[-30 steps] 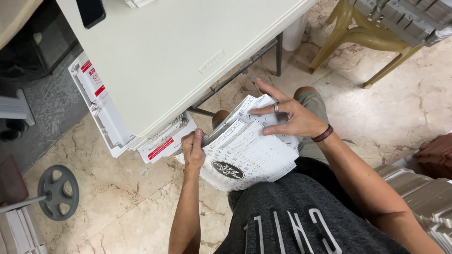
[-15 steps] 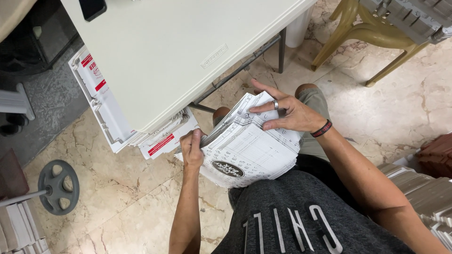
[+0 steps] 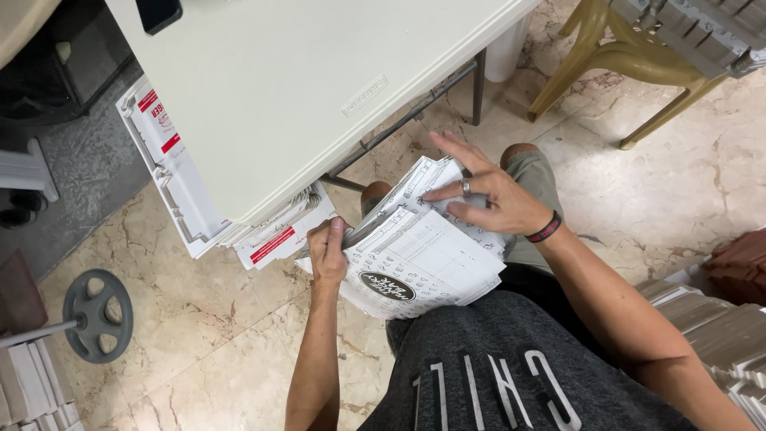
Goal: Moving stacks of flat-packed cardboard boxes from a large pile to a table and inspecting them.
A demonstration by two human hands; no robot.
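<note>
Holding a stack of flat printed cartons (image 3: pixel 415 255) low over the lap, just beside the near edge of the bench (image 3: pixel 319 96); head view, single entry

Item: stack of white flattened cartons with black print and a dark oval badge, fanned slightly at the upper end, not yet set down or sorted.
Left hand (image 3: pixel 327 254): grip closed around the left edge of the stack, thumb on top, fingers beneath, bearing the weight.
Right hand (image 3: pixel 487 195): fingers spread and flat on the top sheet near its far corner, pressing rather than pinching; ring and dark wristband visible.
Progress, as judged: stack gathered and in hand; squaring or placing appears left to do.
Nearby: more white cartons with red labels (image 3: pixel 179 179) stored under the bench; yellow chair (image 3: pixel 614 64) well apart; marble floor (image 3: pixel 199 319)
</note>
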